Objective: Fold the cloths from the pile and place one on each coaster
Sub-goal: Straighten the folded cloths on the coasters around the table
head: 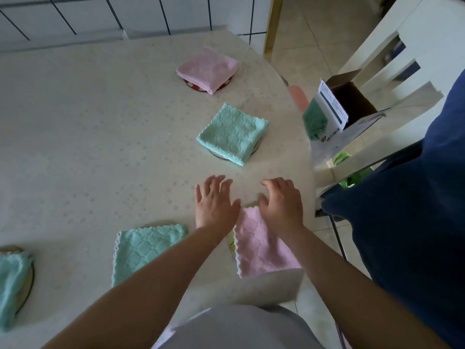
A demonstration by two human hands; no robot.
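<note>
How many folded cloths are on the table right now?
5: pink far cloth, green middle cloth, pink near cloth beneath the hands, green near cloth, green left-edge cloth. More may lie out of view.

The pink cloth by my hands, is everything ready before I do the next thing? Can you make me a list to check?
1. Near pink cloth folded: ok.
2. It sits on its coaster: ok, an edge peeks out beyond it.
3. Left hand empty: ok, fingers spread.
4. Right hand empty: ok, fingers relaxed.
5. Far pink cloth and middle green cloth on coasters: ok.
6. Near green cloth on a coaster: cannot tell, only a thin rim shows.
</note>
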